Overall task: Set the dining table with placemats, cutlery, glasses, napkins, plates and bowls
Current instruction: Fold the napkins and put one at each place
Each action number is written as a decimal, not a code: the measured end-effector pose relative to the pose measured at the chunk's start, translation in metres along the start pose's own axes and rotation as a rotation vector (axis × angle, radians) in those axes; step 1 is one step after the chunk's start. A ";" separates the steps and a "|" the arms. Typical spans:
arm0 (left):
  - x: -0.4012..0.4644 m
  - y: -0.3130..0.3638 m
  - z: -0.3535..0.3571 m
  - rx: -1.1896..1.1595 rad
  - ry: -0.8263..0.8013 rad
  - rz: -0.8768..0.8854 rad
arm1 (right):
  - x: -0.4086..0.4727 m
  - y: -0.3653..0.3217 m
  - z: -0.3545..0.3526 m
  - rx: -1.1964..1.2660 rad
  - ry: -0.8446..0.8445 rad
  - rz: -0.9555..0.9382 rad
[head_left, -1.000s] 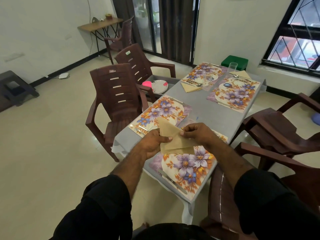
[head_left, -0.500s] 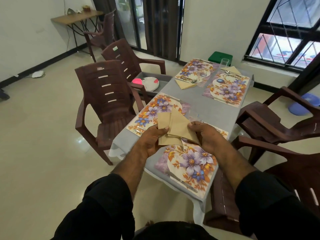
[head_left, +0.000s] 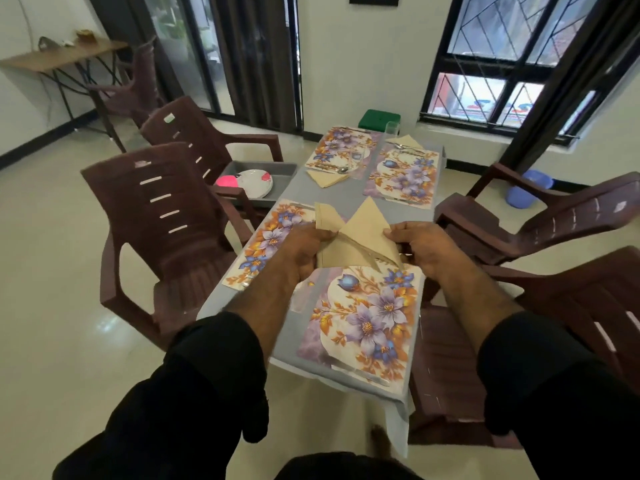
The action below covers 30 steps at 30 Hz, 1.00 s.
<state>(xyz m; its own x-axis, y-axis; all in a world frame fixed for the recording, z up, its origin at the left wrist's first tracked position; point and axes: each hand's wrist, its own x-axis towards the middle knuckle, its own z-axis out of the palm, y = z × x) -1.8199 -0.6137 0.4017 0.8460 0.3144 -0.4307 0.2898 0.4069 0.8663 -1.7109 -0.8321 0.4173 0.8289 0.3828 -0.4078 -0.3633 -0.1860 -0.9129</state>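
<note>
1. Nearest, a floral placemat [head_left: 367, 320] lies at the surface's [head_left: 294, 334] near right edge.
2. Above it, the left hand [head_left: 301, 251] and right hand [head_left: 420, 245] hold beige napkins [head_left: 353, 237], fingers curled closed on the cloth.
3. Farther off, bare grey surface runs between the placemats.
4. Brown chairs [head_left: 156, 220] crowd both sides.

I see bare grey surface [head_left: 360, 197] running down the middle between the mats, an open lane for a hand. At the far end a glass [head_left: 391, 128] stands upright, with spoons [head_left: 403, 147] and a folded napkin [head_left: 325, 177] near it, crowding that corner. Chairs [head_left: 152, 216] hem the left edge; one holds a tray [head_left: 273, 168] of plates right against the surface. More chairs [head_left: 540, 216] close the right side. The near mat [head_left: 367, 317] lies flat below my hands.
</note>
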 end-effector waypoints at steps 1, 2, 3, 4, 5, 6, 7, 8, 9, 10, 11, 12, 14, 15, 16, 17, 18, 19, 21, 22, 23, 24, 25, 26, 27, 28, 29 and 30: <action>0.008 0.005 0.007 0.010 0.011 -0.007 | 0.006 -0.008 -0.007 0.003 0.021 -0.015; 0.016 0.010 0.015 0.015 0.016 -0.012 | 0.013 -0.016 -0.013 0.005 0.038 -0.026; 0.024 0.015 0.023 0.016 0.018 -0.016 | 0.020 -0.024 -0.019 0.007 0.050 -0.035; 0.033 0.019 0.031 0.028 0.023 -0.018 | 0.027 -0.031 -0.025 0.002 0.064 -0.040; 0.043 0.022 0.039 0.043 0.033 -0.018 | 0.036 -0.036 -0.031 -0.016 0.083 -0.044; 0.053 0.026 0.046 0.057 0.046 -0.017 | 0.046 -0.042 -0.037 -0.045 0.105 -0.050; 0.064 0.029 0.055 0.062 0.062 -0.018 | 0.057 -0.046 -0.044 -0.074 0.126 -0.059; 0.076 0.033 0.064 0.066 0.082 -0.021 | 0.071 -0.050 -0.050 -0.095 0.140 -0.071; 0.088 0.035 0.072 0.066 0.105 -0.021 | 0.084 -0.054 -0.057 -0.105 0.142 -0.082; 0.102 0.037 0.081 0.069 0.131 -0.023 | 0.099 -0.056 -0.063 -0.107 0.138 -0.090; 0.117 0.039 0.088 0.070 0.167 -0.025 | 0.115 -0.056 -0.070 -0.107 0.134 -0.099; 0.131 0.040 0.095 0.077 0.210 -0.026 | 0.131 -0.055 -0.076 -0.116 0.131 -0.108; 0.158 0.043 0.103 0.086 0.280 -0.026 | 0.167 -0.047 -0.088 -0.173 0.121 -0.126; 0.170 0.043 0.105 0.087 0.306 -0.029 | 0.185 -0.041 -0.092 -0.220 0.116 -0.124; 0.181 0.044 0.106 0.090 0.331 -0.036 | 0.202 -0.034 -0.096 -0.272 0.110 -0.111; 0.191 0.043 0.106 0.091 0.359 -0.043 | 0.219 -0.026 -0.100 -0.333 0.110 -0.095; 0.201 0.043 0.104 0.090 0.384 -0.048 | 0.235 -0.017 -0.103 -0.404 0.111 -0.080; 0.210 0.042 0.103 0.088 0.408 -0.052 | 0.249 -0.008 -0.106 -0.498 0.105 -0.077; 0.228 0.039 0.101 0.080 0.452 -0.064 | 0.272 0.006 -0.107 -0.732 0.068 -0.131; 0.236 0.037 0.101 0.077 0.467 -0.071 | 0.283 0.012 -0.106 -0.851 0.041 -0.179; 0.244 0.036 0.102 0.074 0.477 -0.081 | 0.293 0.018 -0.104 -0.957 0.018 -0.224; 0.253 0.033 0.103 0.069 0.483 -0.083 | 0.301 0.022 -0.102 -1.057 0.014 -0.277; 0.262 0.031 0.103 0.060 0.489 -0.082 | 0.308 0.025 -0.099 -1.157 0.033 -0.344; 0.269 0.029 0.103 0.045 0.490 -0.079 | 0.315 0.030 -0.096 -1.248 0.072 -0.449; 0.275 0.027 0.103 0.023 0.494 -0.080 | 0.321 0.034 -0.093 -1.348 0.099 -0.554; 0.281 0.024 0.102 -0.002 0.500 -0.081 | 0.326 0.039 -0.091 -1.434 0.116 -0.641; 0.286 0.022 0.100 -0.026 0.509 -0.081 | 0.330 0.045 -0.090 -1.475 0.134 -0.702; 0.289 0.020 0.099 -0.048 0.518 -0.081 | 0.331 0.054 -0.089 -1.490 0.146 -0.751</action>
<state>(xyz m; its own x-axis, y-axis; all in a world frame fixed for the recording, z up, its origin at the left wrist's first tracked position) -1.5250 -0.5994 0.3193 0.4858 0.6580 -0.5753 0.3140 0.4829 0.8174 -1.4180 -0.7960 0.2338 0.6808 0.7133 0.1664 0.7279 -0.6841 -0.0460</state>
